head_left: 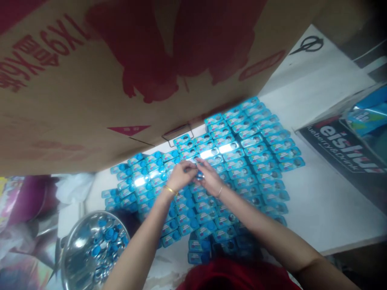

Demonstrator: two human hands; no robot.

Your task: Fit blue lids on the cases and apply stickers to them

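My left hand (182, 175) and my right hand (209, 179) meet above the middle of many rows of small, shiny blue packs (236, 164). Fingers of both hands are bent and pinched together, fingertip to fingertip. Something small and bluish shows between them, too blurred to name. Packs on the left side carry round blue pieces (164, 177) at one end, while packs on the right show a dark round spot there. At the lower left, a metal bowl (74, 257) holds many loose round blue and silver pieces (110, 233).
A large cardboard box (75, 117) with red print rises behind the packs. To the right stands a dark printed carton (338, 141) with blue packages (367, 117) inside. Plastic bags (74, 187) lie at the left. The white table (326, 217) ends at the lower right.
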